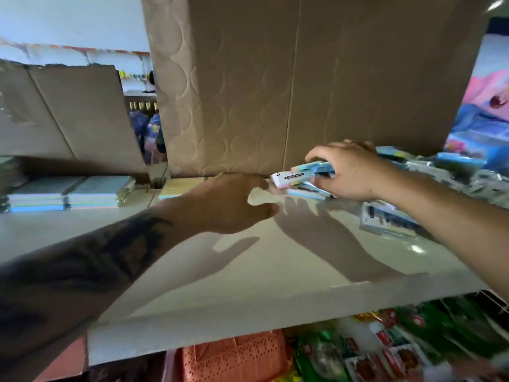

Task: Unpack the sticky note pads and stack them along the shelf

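Note:
My right hand (347, 169) grips a small bundle of sticky note pads (297, 176) in pastel wrappers, held just above the white shelf (248, 274) near the foot of a big cardboard box. My left hand (234, 202) reaches toward the bundle's left end with thumb and fingers spread, holding nothing. A yellow pad (179, 187) lies flat on the shelf behind my left hand. Further pads (385, 220) lie loose on the shelf under my right wrist.
A tall cardboard box (303, 84) stands at the back of the shelf. Flat pastel stacks (68, 194) sit at the left under a cardboard flap (82, 111). More packets (454, 166) pile at the right. An orange basket (237, 357) and green packages sit below.

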A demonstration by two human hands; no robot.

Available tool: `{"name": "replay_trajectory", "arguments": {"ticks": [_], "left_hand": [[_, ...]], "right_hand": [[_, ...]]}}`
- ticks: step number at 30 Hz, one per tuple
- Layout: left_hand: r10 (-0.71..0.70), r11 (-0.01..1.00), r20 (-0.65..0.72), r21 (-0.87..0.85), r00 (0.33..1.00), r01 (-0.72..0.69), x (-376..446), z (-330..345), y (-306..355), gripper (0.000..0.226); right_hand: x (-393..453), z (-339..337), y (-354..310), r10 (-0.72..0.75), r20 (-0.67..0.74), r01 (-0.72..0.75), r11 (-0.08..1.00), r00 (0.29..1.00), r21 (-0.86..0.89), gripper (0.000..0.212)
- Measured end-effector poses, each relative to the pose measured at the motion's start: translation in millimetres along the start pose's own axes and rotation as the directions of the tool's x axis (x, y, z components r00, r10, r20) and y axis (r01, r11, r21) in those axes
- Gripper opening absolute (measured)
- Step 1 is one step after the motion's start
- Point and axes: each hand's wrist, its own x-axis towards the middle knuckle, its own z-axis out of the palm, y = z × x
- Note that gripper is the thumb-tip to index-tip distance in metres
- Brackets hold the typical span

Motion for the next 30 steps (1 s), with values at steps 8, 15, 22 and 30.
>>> {"name": "replay_trajectory", "arguments": {"ticks": [8, 15, 22, 30], "left_hand": [[0.013, 0.998, -0.002, 0.055, 1.0, -0.013, 104, 33, 40, 0.018], [0.044, 0.92, -0.063, 0.391, 0.997, -0.016, 122, 51, 37, 0.013], [0.126, 0.834, -0.144, 0.551, 0.982, -0.026, 104, 50, 36, 0.019], [0.182, 0.79, -0.274, 0.613, 0.944, 0.026, 42, 7, 6, 0.018]], "right_hand": [[33, 8, 39, 0.048, 0.147, -0.043, 0.998, 0.988, -0.04, 0.053], [43, 26, 39, -0.026, 0.052, 0.033, 0.991, 0.998, -0.132, 0.015], [28, 27, 41, -0.204, -0.161, 0.156, 0.951, 0.966, -0.269, 0.011], [15, 3, 4, -0.349, -0.456, 0.166, 0.904, 0.819, -0.393, 0.009]]}}
